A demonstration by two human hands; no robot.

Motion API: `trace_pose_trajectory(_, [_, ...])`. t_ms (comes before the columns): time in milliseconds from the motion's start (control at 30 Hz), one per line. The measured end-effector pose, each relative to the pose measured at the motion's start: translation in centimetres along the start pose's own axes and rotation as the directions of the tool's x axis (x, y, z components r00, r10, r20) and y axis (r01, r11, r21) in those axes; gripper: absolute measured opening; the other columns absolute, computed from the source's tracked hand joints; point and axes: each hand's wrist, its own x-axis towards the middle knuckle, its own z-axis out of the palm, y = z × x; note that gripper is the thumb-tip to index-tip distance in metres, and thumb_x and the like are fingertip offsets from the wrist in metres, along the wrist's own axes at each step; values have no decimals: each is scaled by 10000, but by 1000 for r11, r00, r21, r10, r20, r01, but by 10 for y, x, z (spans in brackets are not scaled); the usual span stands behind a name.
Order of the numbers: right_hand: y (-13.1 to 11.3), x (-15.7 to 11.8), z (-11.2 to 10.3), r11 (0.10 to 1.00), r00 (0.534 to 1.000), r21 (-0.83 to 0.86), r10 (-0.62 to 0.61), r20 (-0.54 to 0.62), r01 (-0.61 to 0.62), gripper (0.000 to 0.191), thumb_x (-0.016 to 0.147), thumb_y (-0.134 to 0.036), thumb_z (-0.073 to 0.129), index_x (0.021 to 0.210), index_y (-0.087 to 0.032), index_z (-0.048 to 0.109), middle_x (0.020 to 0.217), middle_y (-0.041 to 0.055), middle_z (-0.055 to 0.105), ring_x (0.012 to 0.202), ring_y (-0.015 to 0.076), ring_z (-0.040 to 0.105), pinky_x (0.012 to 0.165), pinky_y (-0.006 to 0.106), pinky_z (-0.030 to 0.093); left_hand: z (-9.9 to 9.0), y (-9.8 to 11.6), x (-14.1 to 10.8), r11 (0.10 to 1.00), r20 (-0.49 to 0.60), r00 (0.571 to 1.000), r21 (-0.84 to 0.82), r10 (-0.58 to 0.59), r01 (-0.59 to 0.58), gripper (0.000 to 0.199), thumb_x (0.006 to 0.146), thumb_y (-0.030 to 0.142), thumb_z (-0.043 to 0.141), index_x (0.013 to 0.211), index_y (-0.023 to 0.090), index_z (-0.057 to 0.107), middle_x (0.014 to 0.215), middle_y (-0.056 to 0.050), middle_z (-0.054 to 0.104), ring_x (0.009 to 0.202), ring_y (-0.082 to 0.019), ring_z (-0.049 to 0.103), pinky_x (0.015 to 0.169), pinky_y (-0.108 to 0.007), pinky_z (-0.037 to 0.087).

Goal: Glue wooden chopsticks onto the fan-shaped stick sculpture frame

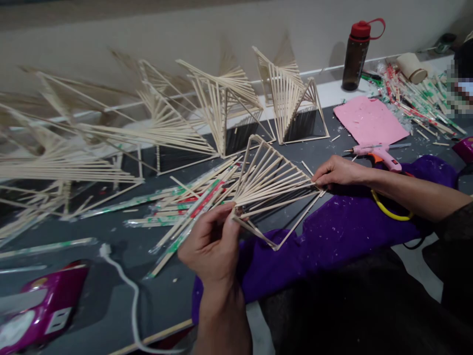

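Observation:
Between my two hands is a fan-shaped frame of thin wooden sticks (275, 175), tilted above a purple cloth. My left hand (214, 241) pinches its near left corner, where many sticks come together. The fingers of my right hand (338, 172) are closed on its right corner, at the stick ends. A pink hot glue gun (380, 154) lies just beyond my right wrist. Several loose and plastic-wrapped chopsticks (195, 197) lie behind and left of my left hand.
Several similar stick frames (236, 93) stand along the wall. At the back right are a dark bottle (355, 61), a pink sheet (369, 121) and wrapped chopsticks (421, 96). A purple power strip (61, 301) and a white cable (129, 286) lie at front left. Purple cloth (332, 241) covers the front edge.

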Motion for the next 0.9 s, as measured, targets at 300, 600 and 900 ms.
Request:
trace_pose_trajectory(300, [-6, 0, -1, 1000, 999, -12, 20, 38, -20, 133, 730, -152, 633, 753, -169, 763, 611, -16, 619, 533, 83, 524, 529, 216, 411, 3, 10, 1, 995, -40, 998, -91, -50, 46, 214, 726, 328, 787, 888, 192, 752, 715, 28, 717, 564, -114, 656, 561, -242, 554])
trace_pose_trajectory(600, [-4, 4, 0, 1000, 999, -24, 16, 45, -15, 127, 724, -206, 613, 711, -160, 731, 606, -23, 599, 539, 84, 519, 528, 210, 403, -1, 10, -3, 995, -42, 997, -84, -65, 61, 223, 741, 332, 799, 918, 204, 753, 752, 1, 722, 605, -122, 650, 600, -260, 545])
trace_pose_trajectory(900, [-6, 3, 0, 997, 998, -61, 47, 41, -45, 131, 731, -238, 602, 667, -176, 698, 611, -12, 594, 555, 94, 513, 530, 229, 378, -1, 14, -3, 993, -37, 998, -111, -49, 44, 188, 733, 302, 794, 883, 197, 749, 714, 15, 725, 561, -119, 654, 551, -233, 545])
